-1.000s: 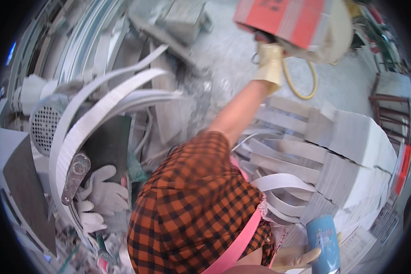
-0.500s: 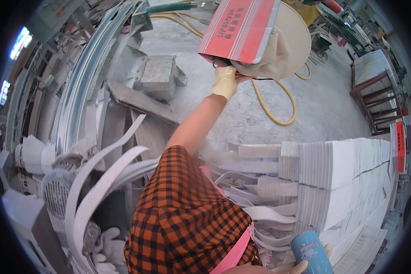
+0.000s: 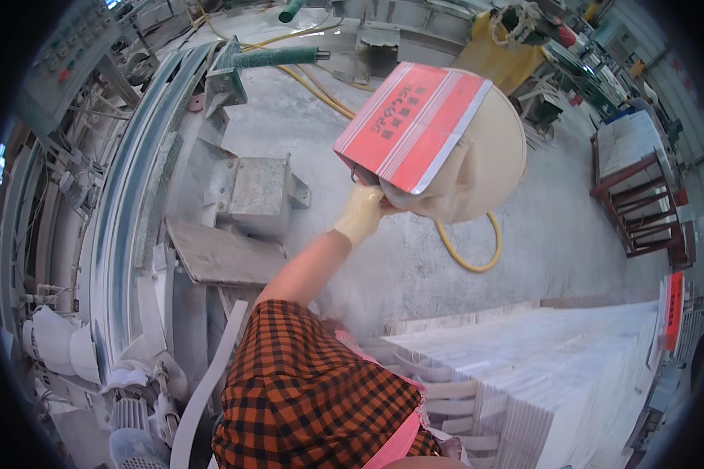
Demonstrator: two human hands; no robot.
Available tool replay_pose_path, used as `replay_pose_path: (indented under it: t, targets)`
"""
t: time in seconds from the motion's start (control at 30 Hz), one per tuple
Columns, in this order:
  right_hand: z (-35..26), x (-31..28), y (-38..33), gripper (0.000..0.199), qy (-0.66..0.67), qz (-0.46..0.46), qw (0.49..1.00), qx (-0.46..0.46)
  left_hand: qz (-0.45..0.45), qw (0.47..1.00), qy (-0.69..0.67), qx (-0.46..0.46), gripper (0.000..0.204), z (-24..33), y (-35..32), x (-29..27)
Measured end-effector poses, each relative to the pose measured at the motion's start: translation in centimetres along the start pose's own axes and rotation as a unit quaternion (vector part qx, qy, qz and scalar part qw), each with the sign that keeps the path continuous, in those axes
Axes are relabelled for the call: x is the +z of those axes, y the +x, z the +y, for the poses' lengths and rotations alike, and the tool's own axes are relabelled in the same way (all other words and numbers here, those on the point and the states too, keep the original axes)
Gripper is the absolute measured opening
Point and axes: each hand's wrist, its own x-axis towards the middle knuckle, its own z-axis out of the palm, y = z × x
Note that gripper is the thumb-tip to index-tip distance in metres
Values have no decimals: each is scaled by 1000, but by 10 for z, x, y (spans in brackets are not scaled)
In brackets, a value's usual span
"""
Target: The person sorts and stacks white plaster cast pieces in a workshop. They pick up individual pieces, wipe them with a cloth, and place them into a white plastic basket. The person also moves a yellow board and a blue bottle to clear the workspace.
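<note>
My left hand point(image 3: 362, 213), in a pale yellow glove, reaches forward and grips the near edge of a flat red-and-white carton or bag point(image 3: 403, 129), whose exact kind I cannot tell. Under and beside it is a beige brimmed hat point(image 3: 497, 148), which my fingers appear to hold as well. Both hang over the grey floor at arm's length. My left arm wears an orange-and-black checked sleeve point(image 3: 313, 375) with pink trim. Out of sight is my right hand; only a sliver of skin shows at the lower edge.
Stacked white slats point(image 3: 594, 399) fill the lower right. On the left run a long metal rail point(image 3: 125, 203) and a motor point(image 3: 137, 438), with a curved white strip point(image 3: 211, 391) close by. A yellow hose point(image 3: 477, 266) loops on the floor. A brown wooden rack point(image 3: 641, 203) stands at right.
The view has tilted up, so the carton and hat sit lower in it and more of the workshop shows. My right hand and the blue cup it held have left the picture.
</note>
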Motion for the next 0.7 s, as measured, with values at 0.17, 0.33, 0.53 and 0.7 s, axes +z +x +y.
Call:
replay_pose_path:
  t: [0.17, 0.33, 0.53, 0.7]
  targets:
    - [-17, 54, 32, 77, 9, -25, 1000, -12, 14, 991, 128, 45, 29, 24, 20, -23]
    - [-25, 77, 60, 74, 27, -61, 997, -32, 34, 976, 195, 91, 23, 30, 25, -41]
    - [-35, 89, 93, 71, 71, -148, 985, -57, -34, 955, 261, 140, 36, 10, 46, -105]
    - [-24, 139, 116, 85, 119, -316, 941, 25, 24, 977, 160, 137, 32, 2, 100, -173]
